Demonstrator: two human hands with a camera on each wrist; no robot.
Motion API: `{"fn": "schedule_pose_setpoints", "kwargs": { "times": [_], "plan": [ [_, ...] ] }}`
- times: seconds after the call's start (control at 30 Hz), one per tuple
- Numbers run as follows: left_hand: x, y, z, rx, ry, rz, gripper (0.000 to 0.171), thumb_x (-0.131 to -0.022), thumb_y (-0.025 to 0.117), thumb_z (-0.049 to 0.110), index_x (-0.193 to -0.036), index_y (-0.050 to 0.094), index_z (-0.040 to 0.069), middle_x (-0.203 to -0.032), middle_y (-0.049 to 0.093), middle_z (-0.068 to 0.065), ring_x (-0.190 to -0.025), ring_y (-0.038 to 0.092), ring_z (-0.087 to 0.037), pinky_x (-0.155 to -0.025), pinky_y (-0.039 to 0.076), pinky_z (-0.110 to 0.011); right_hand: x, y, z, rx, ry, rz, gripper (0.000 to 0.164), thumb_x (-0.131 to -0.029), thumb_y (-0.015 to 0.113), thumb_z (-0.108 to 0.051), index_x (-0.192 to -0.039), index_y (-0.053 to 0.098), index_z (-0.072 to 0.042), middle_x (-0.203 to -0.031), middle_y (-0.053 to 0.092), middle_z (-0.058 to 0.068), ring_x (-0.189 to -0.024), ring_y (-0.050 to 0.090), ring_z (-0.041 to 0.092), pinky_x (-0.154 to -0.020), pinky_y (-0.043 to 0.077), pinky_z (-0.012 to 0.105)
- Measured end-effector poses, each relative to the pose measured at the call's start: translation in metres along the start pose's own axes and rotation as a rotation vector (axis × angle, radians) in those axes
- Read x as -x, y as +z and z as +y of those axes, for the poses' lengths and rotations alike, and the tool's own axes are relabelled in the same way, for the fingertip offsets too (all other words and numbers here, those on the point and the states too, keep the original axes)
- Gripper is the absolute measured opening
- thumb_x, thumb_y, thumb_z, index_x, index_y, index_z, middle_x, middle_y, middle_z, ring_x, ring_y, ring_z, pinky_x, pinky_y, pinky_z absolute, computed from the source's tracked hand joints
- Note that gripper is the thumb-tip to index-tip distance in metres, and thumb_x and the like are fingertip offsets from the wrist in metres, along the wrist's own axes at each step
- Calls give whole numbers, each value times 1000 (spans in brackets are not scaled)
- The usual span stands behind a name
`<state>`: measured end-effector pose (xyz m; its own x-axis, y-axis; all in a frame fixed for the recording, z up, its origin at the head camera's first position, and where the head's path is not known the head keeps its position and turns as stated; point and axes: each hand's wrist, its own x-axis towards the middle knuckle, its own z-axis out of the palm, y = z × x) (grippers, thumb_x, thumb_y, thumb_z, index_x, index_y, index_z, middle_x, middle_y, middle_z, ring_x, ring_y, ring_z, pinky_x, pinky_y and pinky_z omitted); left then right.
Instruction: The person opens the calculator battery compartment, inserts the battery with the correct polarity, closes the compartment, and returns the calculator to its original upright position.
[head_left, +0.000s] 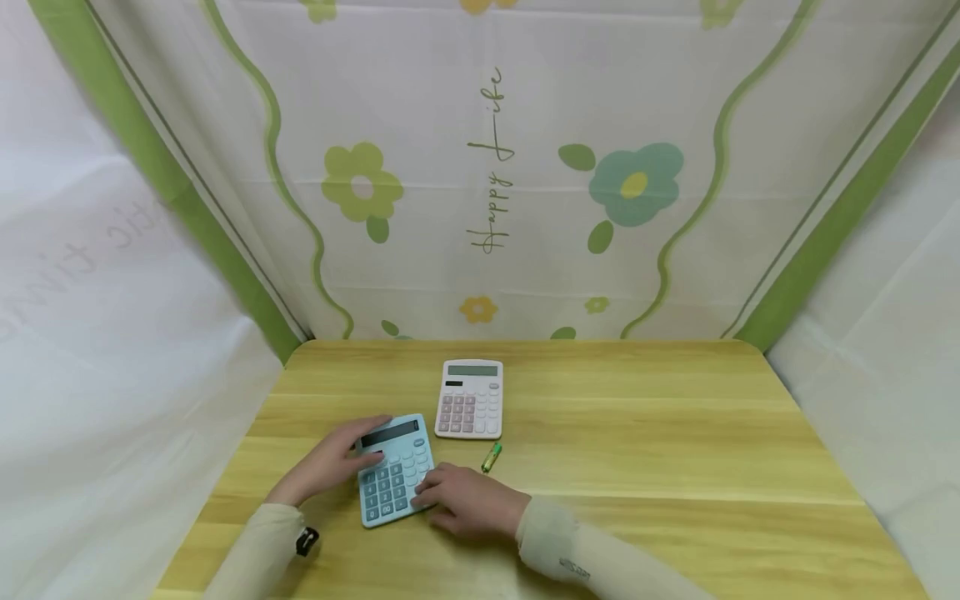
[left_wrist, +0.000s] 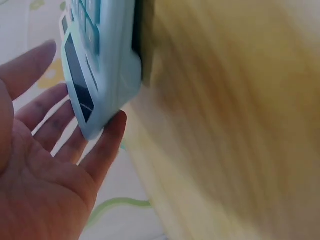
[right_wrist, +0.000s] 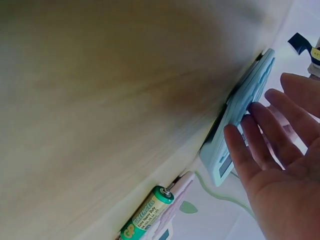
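"What's the left hand [head_left: 333, 454] doing?"
"Its loose, ungripping fingers are touching the blue calculator's [head_left: 396, 477] top end."
"And the right hand [head_left: 468, 498]?"
"Relaxing its fingers over the lower right keys, not clasping."
"Where's the calculator lying?"
"On the table [head_left: 637, 450], left of the battery [head_left: 491, 457]; the white calculator [head_left: 470, 379] is sitting beyond."

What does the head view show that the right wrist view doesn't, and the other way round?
Only the head view: the "Happy Life" lettering on the cloth and the right sleeve.

Only the right wrist view: readable "GREENCELL" print on the battery.

Both: the right hand at the blue calculator, the white calculator, the battery and the table.
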<state>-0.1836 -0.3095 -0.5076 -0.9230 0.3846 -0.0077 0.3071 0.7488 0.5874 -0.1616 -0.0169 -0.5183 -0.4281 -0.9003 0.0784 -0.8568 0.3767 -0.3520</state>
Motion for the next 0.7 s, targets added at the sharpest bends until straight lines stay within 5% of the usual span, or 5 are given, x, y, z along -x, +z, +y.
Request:
{"fn": "schedule_pose_setpoints", "kwargs": {
  "times": [0.17, 0.43, 0.7],
  "plan": [
    [10, 0, 0, 65, -39, -69, 81, -88, 83, 31, -158, 44, 18, -161, 46, -13, -146, 44, -43, -117, 37, -65, 6, -1, 0, -26, -24, 3, 29, -101, 68, -22, -129, 74, -21, -128, 69, -9, -118, 60, 5, -101, 48, 14],
    [17, 4, 5, 64, 58, -230, 139, -57, 101, 28, -167, 18, 18, -170, 23, -20, -153, 25, -50, -119, 25, -72, 23, -3, 4, -100, -29, 13, 28, -99, 68, -21, -126, 75, -20, -120, 72, -10, -109, 61, -1, -95, 47, 11],
    [14, 16, 18, -42, 72, -217, 130, -63, 100, 16, -167, 21, 15, -170, 28, -15, -151, 33, -45, -118, 35, -64, 37, -5, 7, -144, -15, 21, 25, -101, 68, -21, -124, 76, -20, -116, 72, -12, -107, 60, -2, -95, 48, 13]
  ]
}}
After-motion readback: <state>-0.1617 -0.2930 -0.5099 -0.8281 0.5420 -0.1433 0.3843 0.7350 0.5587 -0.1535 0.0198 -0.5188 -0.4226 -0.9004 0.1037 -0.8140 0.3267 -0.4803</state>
